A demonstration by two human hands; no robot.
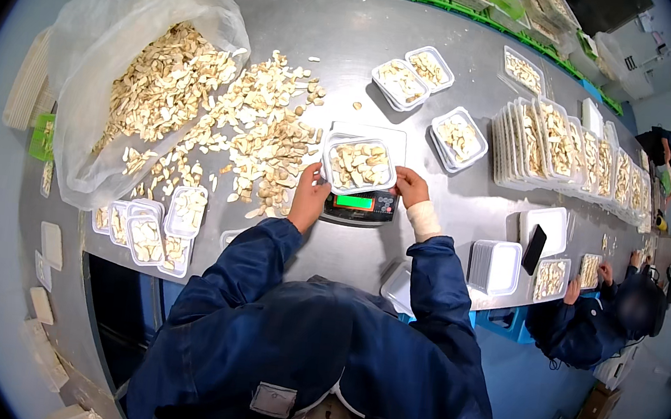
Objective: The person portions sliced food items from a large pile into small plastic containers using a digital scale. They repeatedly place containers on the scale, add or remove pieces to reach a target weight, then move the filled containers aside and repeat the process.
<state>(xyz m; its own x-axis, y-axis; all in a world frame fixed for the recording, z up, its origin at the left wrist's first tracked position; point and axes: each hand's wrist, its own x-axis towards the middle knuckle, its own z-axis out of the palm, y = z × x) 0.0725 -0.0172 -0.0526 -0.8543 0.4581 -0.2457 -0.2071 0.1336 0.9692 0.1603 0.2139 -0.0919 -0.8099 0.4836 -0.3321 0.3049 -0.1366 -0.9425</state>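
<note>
In front of me, a white plastic tray [364, 190] of pale sliced mushrooms [357, 162] is held level at a digital scale [372, 215] with a lit green display. My left hand [310, 197] grips its left edge between thumb and fingers. At the right edge, my right hand [413, 189], with a pale wrap at the wrist, pinches the rim. The tray hides most of the weighing plate, so I cannot tell whether it touches it. Loose mushroom slices [274, 132] lie left of the scale, spilling from a big clear plastic bag [71, 130].
Filled trays stand beyond the scale [399, 83], to its right [458, 139], in long rows [554, 142] and at front left [145, 237]. Empty trays [495, 267] are stacked near a black phone [535, 249]. A co-worker [600, 318] handles a tray at the right.
</note>
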